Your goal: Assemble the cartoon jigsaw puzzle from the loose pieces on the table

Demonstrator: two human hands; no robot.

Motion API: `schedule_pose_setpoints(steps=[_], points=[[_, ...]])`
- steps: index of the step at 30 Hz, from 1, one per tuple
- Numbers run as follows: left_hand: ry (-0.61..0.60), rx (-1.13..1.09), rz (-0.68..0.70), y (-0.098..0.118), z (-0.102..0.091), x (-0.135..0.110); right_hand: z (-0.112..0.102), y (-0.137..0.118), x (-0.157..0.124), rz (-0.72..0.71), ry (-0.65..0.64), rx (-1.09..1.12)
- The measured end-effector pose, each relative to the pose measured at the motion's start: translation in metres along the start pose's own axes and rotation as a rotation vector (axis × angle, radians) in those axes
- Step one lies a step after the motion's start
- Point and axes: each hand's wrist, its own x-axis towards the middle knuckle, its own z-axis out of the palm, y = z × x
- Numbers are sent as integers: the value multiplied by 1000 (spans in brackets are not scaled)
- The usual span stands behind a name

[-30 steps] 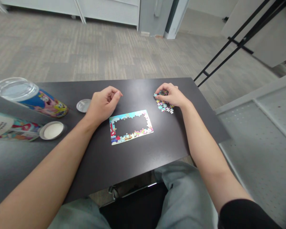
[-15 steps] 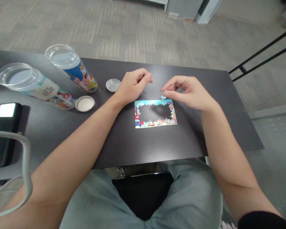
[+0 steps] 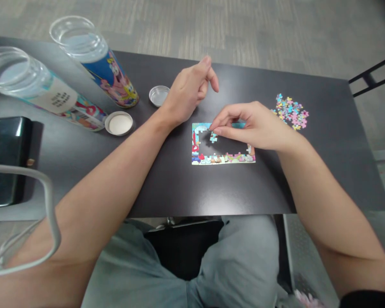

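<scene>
A small light-blue jigsaw piece (image 3: 213,137) is pinched between the thumb and fingertips of my right hand (image 3: 252,126). That piece hangs over the upper left of the bare middle of a jigsaw border (image 3: 224,160), whose joined edge pieces form a colourful rectangle flat on the table. The right fingers cover part of the border's top edge. My left hand (image 3: 191,89) is raised just above and left of the border, its fingers curled in loosely and nothing visible in them. A pile of loose jigsaw pieces (image 3: 291,113) lies beyond my right wrist.
Two clear-topped printed canisters (image 3: 112,79) (image 3: 60,98) stand on the dark table (image 3: 211,192) at left. Near them are a silver lid (image 3: 158,95) and a white-lined lid (image 3: 119,123). A black box-like object (image 3: 6,162) and a pale cable (image 3: 53,214) are at far left.
My right hand has carried the jigsaw piece from above the border's top edge to over its middle. My left hand has lifted and turned. The view has shifted, revealing the pile of pieces.
</scene>
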Motion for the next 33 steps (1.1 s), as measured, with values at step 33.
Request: schedule_pose_setpoints(steps=[33], points=[[-20,-30,57,2,4,7,23,-9,7,105,-4,8]])
